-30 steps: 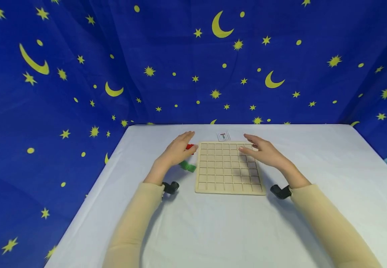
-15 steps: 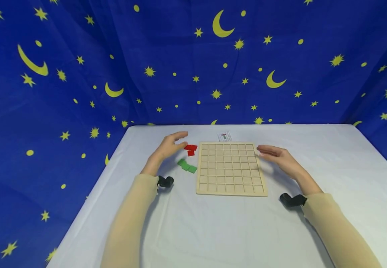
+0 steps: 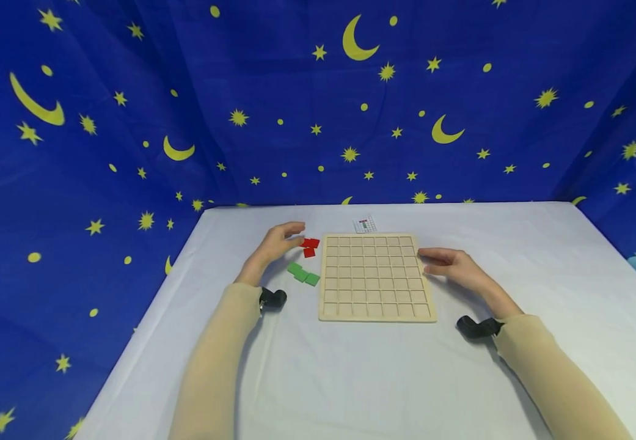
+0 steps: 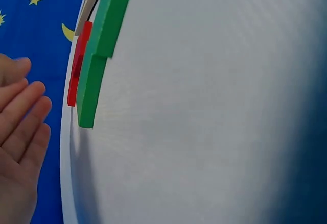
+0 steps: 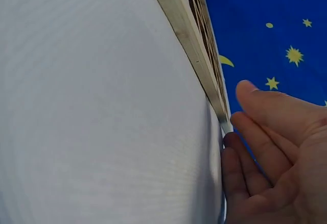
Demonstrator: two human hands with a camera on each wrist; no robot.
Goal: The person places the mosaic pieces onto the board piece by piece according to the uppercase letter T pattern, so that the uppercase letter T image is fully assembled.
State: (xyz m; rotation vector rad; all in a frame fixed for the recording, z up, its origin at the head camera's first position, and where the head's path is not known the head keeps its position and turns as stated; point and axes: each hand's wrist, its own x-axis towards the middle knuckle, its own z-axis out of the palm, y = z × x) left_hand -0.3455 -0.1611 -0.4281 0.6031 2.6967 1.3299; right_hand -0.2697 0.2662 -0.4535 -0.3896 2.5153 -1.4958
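My left hand (image 3: pixel 272 245) is over the white table beside a red piece (image 3: pixel 310 252) made of joined squares, thumb tip overlapping the piece's left end in the head view. Nothing is in its loosely bent fingers (image 4: pixel 23 117). Closer to me lies a stepped green piece (image 3: pixel 300 274); in the left wrist view it partly covers the red one. To the right of both pieces lies a square wooden grid board (image 3: pixel 375 319). My right hand (image 3: pixel 459 271) is at the board's right edge, relaxed fingertips right by the rim and holding nothing.
Behind the board lies a small printed card (image 3: pixel 364 224) with a grid and a red and green figure. White cloth covers the table (image 3: pixel 350 379). A blue curtain (image 3: pixel 296 73) with yellow moons and stars encloses the back and sides.
My left hand has drawn back leftward, uncovering the red and green pieces. The right hand has moved from over the board to its right edge and lowered. The board has stayed in place.
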